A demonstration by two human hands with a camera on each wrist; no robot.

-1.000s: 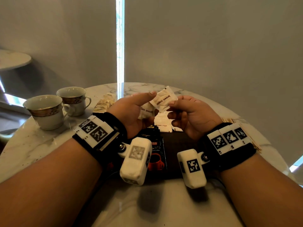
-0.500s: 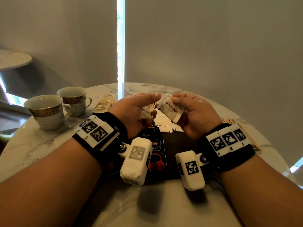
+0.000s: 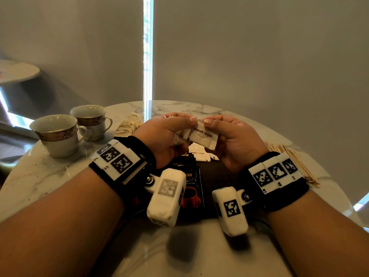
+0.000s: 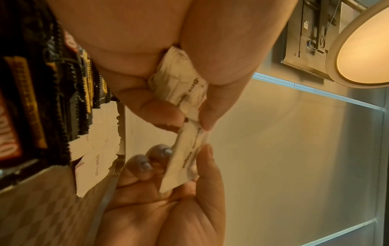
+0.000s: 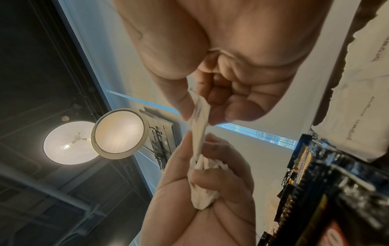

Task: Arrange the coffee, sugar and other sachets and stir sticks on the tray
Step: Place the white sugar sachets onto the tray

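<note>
Sorting is partly done, by the look of it: on the dark tray (image 3: 217, 176) you already have a fanned row of black coffee sachets (image 3: 189, 184) at the near left, and a few white brown sugar sachets (image 3: 199, 154) laid flat farther back. What seems left is the crumpled pile of pale sachets (image 3: 127, 126) on the bench (image 3: 50, 176) beyond your left wrist, and the stir sticks (image 3: 291, 162) lying loose on the bench to the right of the tray, none of them on it yet. Two cups (image 3: 58, 134) stand off to the left, well apart from the tray.

Your hands are raised together above the far half of the tray, thumbs up and nearly meeting. Your left hand (image 3: 165, 138) is curled round a bunch of white sachets (image 4: 179, 84), fingers folded over them and thumb pressed on top. Your right hand (image 3: 233, 140) pinches one brown sugar sachet (image 3: 203, 136) between thumb and forefinger, the other fingers loosely curled beneath it. That sachet's near end touches the bunch in your left hand, so you are likely either drawing it out or adding it; I cannot tell which.
</note>
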